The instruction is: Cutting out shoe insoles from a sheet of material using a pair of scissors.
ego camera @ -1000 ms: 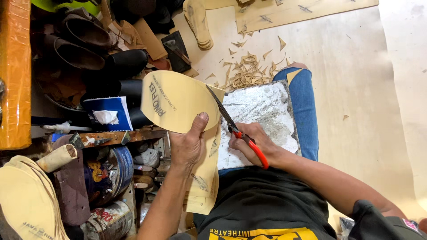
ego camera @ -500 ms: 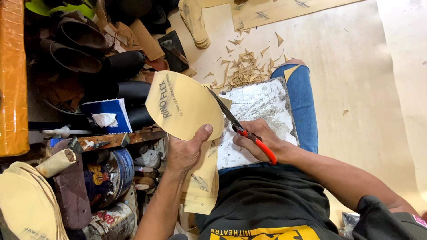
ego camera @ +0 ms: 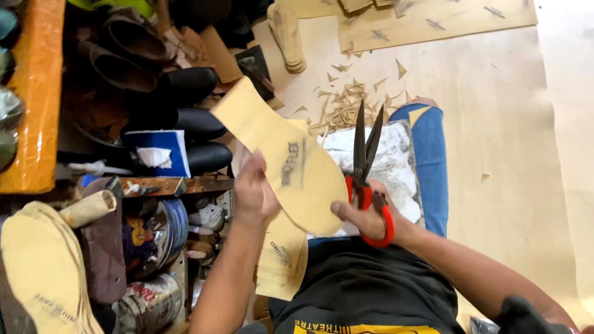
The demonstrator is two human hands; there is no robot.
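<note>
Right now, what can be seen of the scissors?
The scissors have long dark metal blades, slightly parted, pointing away from the person toward the pile of offcuts. The loop handles are red. The right hand grips them, fingers through the loops. They sit above the lap, beside the tan sole-shaped sheet held by the left hand.

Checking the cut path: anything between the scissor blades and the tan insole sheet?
Nothing visible. The left hand holds the tan insole sheet up; the right hand holds the red-handled scissors just beside its edge, blades open, pointing away. No scrap or finger shows in between.
</note>
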